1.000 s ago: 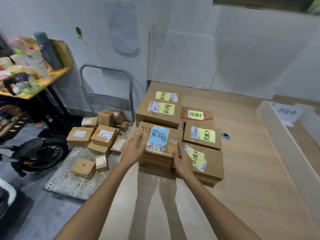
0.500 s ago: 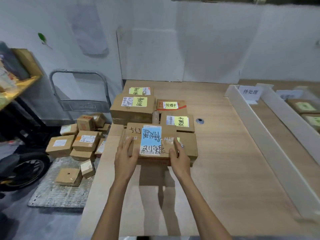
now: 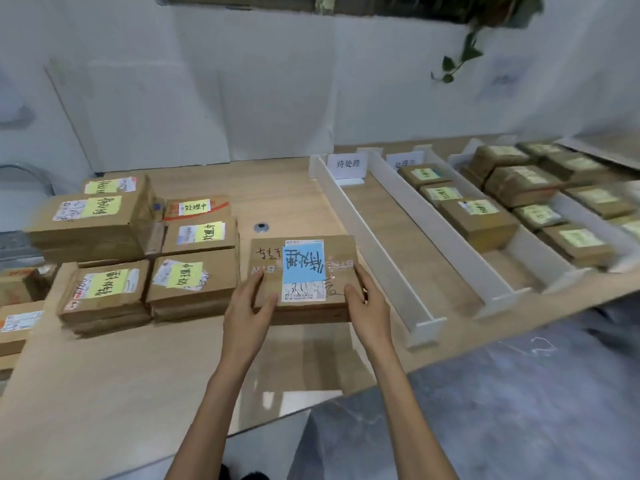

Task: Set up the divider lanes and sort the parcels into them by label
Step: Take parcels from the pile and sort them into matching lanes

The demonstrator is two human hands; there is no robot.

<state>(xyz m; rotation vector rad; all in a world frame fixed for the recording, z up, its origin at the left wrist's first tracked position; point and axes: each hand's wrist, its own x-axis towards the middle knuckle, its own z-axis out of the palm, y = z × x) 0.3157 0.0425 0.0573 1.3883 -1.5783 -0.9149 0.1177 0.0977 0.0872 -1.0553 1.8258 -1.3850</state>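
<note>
A flat cardboard parcel with a blue label [image 3: 303, 268] is held between both hands above the wooden table [image 3: 138, 368]. My left hand [image 3: 247, 306] grips its near left corner, and my right hand [image 3: 369, 306] grips its near right corner. To the left, several parcels with yellow labels [image 3: 104, 285] lie stacked on the table. To the right stand white divider lanes [image 3: 374, 254]; the nearest lane has a white sign [image 3: 348, 164] at its far end and holds no parcel. The lanes beyond it hold several yellow-labelled parcels [image 3: 478, 220].
A round metal grommet [image 3: 262, 227] sits in the table just behind the held parcel. More small boxes [image 3: 17, 323] lie lower at the far left edge. A plant [image 3: 464, 50] hangs on the white wall at the upper right. Grey floor lies in front of the table.
Both hands lifted the blue-labelled parcel off the stack and carried it right, toward the divider lanes. The view has swung right, and the lanes now show in full.
</note>
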